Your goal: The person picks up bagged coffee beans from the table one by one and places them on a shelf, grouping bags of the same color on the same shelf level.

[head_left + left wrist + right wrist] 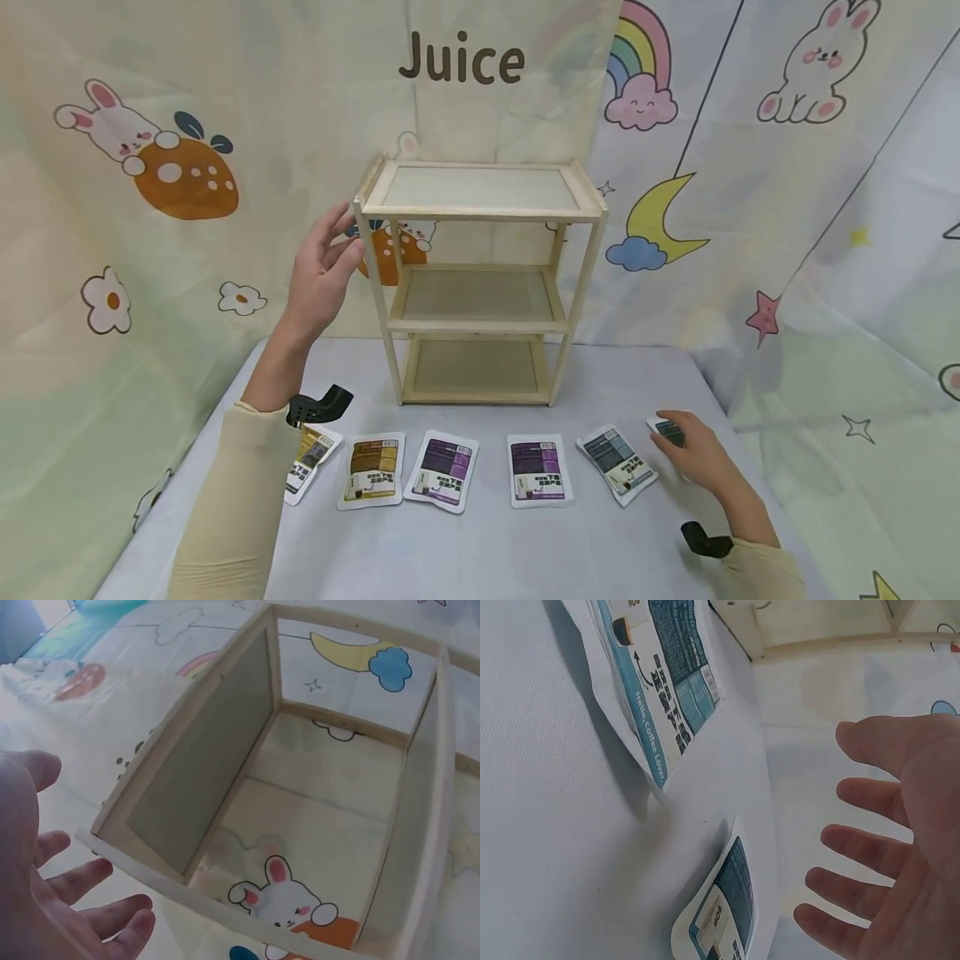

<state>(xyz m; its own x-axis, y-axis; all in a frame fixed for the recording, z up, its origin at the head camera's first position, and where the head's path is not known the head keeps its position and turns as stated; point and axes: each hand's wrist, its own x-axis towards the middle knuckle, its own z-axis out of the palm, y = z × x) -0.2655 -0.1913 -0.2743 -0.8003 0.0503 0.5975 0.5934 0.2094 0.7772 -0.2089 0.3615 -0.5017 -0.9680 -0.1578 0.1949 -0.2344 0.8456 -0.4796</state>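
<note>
The left hand (318,275) is held beside the wooden shelf (480,297), the right hand (697,452) near a packet (669,431), all visible fingers being loosely extended.

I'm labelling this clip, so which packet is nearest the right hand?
The rightmost packet in the head view: it alone is partly hidden by the right hand.

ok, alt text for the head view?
A person's left hand is raised beside a three-tier wooden shelf, while the right hand partly covers the rightmost pouch of six roughly in a row on a white-covered table. Behind hangs a cartoon-patterned backdrop reading "Juice".
</note>
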